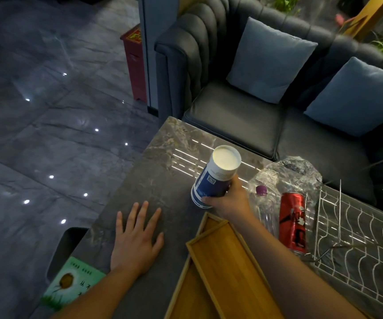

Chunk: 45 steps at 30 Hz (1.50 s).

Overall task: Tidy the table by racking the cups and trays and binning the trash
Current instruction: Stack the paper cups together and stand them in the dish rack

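Note:
My right hand (229,201) grips a blue and white paper cup (213,178), tilted with its open mouth facing up and away, above the grey stone table (162,180). Flat on the table to the left rests my left hand (135,240), fingers spread and holding nothing. Two wooden trays (222,272) lie stacked under my right forearm. A red drink can (292,224) lies on its side beside a clear plastic bottle with a purple cap (263,201). A crumpled clear plastic wrapper (289,176) sits behind them. A white wire rack (356,240) stands at the right.
A green booklet (70,282) lies at the table's near left corner. A dark bin (66,247) stands on the floor beside that corner. A dark sofa (243,111) with blue cushions runs along the table's far side. A red cabinet (135,63) stands further back.

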Tool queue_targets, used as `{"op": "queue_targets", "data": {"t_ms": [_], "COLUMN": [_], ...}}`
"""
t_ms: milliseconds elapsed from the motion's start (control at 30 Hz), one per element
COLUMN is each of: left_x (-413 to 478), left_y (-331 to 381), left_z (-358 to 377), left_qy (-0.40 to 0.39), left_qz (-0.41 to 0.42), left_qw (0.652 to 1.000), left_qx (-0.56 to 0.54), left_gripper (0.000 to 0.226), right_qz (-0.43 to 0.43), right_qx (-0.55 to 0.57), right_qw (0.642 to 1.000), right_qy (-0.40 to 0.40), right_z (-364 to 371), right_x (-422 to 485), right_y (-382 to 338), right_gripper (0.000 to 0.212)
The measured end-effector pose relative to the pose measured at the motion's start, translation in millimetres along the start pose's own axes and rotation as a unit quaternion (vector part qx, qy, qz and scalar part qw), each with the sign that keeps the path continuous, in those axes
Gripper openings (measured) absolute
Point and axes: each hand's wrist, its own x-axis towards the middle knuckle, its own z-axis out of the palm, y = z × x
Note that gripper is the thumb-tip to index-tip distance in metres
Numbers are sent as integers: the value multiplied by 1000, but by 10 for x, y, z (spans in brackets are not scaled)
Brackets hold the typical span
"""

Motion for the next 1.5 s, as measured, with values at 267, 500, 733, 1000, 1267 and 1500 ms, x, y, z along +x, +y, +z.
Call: {"op": "queue_targets", "data": {"t_ms": [267, 500, 733, 1000, 1267, 1500], "left_x": [-3, -5, -7, -11, -2, 61], "left_y": [-7, 0, 2, 5, 3, 194], "left_z": [9, -3, -13, -42, -61, -390], "left_qy": [6, 5, 6, 9, 6, -37], "left_qz": [-1, 0, 1, 1, 19, -17], "left_qw": [1000, 1000, 1000, 1000, 1000, 992], "left_qx": [-8, -8, -8, -7, -7, -117], "left_gripper": [68, 68, 69, 69, 68, 64], "right_qz": [15, 22, 33, 30, -3, 3], "right_qx": [-48, -90, -96, -13, 50, 52], "right_qw": [999, 996, 995, 999, 998, 996], "right_qy": [-21, -14, -11, 20, 37, 70], "right_z": [115, 131, 159, 114, -46, -284], "right_x": [196, 229, 236, 154, -320, -913], "right_y": [160, 255, 223, 121, 10, -78], "right_gripper": [90, 97, 95, 86, 86, 82]}}
